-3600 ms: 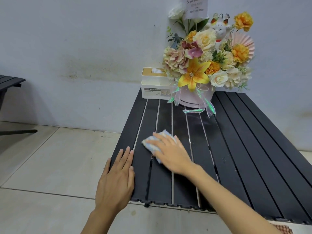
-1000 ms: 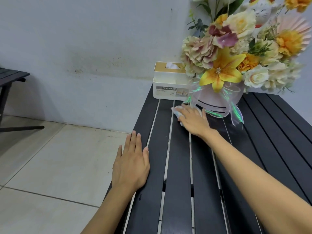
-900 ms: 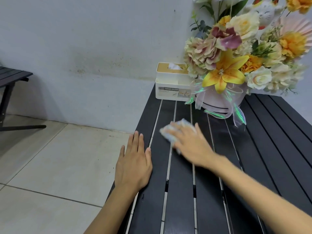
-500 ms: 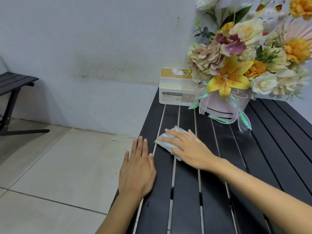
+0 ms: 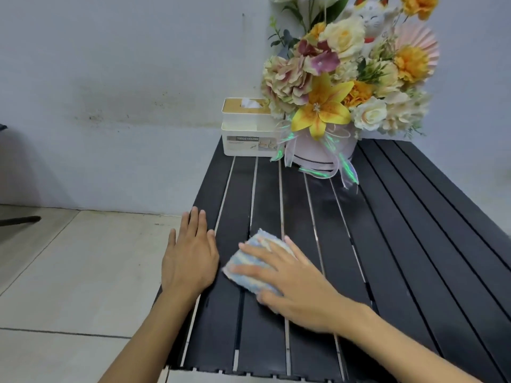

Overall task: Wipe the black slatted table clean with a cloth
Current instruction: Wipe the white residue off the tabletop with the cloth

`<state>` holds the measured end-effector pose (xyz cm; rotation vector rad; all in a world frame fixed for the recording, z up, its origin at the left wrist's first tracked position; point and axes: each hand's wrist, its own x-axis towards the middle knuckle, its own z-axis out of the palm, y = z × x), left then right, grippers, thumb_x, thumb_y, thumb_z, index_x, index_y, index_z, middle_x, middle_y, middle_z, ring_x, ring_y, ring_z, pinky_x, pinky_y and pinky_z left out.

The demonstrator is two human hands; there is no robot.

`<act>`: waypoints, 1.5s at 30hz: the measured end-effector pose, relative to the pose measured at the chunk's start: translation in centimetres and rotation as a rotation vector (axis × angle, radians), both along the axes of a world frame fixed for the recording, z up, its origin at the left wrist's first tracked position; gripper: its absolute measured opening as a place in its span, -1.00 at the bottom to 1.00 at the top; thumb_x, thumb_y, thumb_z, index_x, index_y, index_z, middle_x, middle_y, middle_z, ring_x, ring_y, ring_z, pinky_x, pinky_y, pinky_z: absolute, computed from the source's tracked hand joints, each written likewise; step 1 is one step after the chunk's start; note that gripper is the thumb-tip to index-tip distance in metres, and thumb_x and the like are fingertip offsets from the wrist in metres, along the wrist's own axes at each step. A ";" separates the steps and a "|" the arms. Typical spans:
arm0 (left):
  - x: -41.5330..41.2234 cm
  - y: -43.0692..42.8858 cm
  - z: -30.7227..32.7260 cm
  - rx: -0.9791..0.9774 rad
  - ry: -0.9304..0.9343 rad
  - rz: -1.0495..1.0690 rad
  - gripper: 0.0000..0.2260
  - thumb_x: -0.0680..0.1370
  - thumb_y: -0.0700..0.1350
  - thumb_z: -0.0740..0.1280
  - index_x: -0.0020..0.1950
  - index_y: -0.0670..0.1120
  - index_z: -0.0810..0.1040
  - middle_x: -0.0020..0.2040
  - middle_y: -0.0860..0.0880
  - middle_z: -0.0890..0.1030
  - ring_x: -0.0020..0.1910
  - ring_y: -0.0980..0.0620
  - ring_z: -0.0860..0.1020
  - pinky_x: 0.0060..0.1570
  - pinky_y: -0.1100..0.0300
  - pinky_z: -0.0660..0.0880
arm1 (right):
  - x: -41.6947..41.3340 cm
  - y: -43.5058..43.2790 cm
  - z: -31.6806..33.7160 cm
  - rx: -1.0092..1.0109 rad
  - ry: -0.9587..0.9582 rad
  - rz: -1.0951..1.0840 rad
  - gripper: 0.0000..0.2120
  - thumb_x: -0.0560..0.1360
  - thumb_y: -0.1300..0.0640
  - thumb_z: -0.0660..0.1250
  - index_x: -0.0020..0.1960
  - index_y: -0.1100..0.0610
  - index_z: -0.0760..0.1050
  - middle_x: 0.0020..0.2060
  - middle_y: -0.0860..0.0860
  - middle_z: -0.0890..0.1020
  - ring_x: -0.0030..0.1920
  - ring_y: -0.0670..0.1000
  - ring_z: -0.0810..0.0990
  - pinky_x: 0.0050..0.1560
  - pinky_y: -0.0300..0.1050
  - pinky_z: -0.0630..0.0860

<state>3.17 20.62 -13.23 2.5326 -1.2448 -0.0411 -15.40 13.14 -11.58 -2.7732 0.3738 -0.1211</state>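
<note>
The right hand [image 5: 296,283] is pressing flat, fingers spread, on the cloth [image 5: 254,266]. The left hand [image 5: 189,258] is lying palm-down just left of the cloth, fingers together, forearm extended.

The right hand [image 5: 293,283] hid much of the cloth [image 5: 250,268]; the bouquet [image 5: 348,78] top and bench [image 5: 414,244] right side ran out of frame

Soft, even daylight fills the spot, bright enough to read the label on the tissue box [image 5: 250,128], and a pale sheen lies across the middle slats of the black counter [image 5: 401,244]. Shadows are faint, just a dim patch on the wall [image 5: 110,78] at far left. The right hand [image 5: 298,286] is smeared by motion blur, and the wide lens bows the counter's edges.
</note>
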 end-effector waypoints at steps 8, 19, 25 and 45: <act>-1.0 0.0 0.7 -0.069 -0.027 -0.051 -0.57 0.64 -0.13 -0.07 0.50 -0.19 0.11 0.53 -0.08 0.10 0.51 0.02 0.02 0.46 0.12 -0.02 | -11.4 -4.7 1.2 0.013 0.096 -0.299 -0.57 0.52 -0.18 -0.15 0.36 -0.47 0.06 0.45 -0.41 -0.05 0.46 -0.30 -0.20 0.49 0.00 -0.28; -10.7 1.5 0.5 0.016 -0.044 -0.347 -0.23 0.41 0.26 -0.50 0.53 -0.05 -0.10 0.54 0.04 -0.12 0.50 0.10 -0.17 0.40 0.18 -0.27 | -12.9 -2.7 -0.4 -0.019 0.035 -0.381 -0.54 0.47 -0.16 -0.22 0.34 -0.50 0.01 0.46 -0.37 0.00 0.49 -0.21 -0.14 0.48 0.00 -0.27; -11.2 1.8 -0.2 0.004 -0.124 -0.317 -0.34 0.56 0.15 -0.37 0.48 -0.12 0.20 0.48 -0.02 0.23 0.47 0.02 0.17 0.43 0.10 0.02 | -20.2 -0.1 1.1 0.037 0.098 -0.198 -0.56 0.51 -0.19 -0.13 0.37 -0.48 0.01 0.44 -0.44 -0.08 0.47 -0.28 -0.19 0.45 -0.16 -0.34; -4.3 7.9 0.0 0.076 -0.099 -0.325 -0.19 0.32 0.36 -0.57 0.49 0.03 -0.25 0.47 0.19 -0.25 0.45 0.20 -0.29 0.40 0.23 -0.28 | -12.8 2.2 1.3 0.092 0.123 0.067 -0.53 0.57 0.01 -0.02 0.37 -0.45 0.08 0.44 -0.44 -0.09 0.47 -0.27 -0.23 0.42 -0.14 -0.39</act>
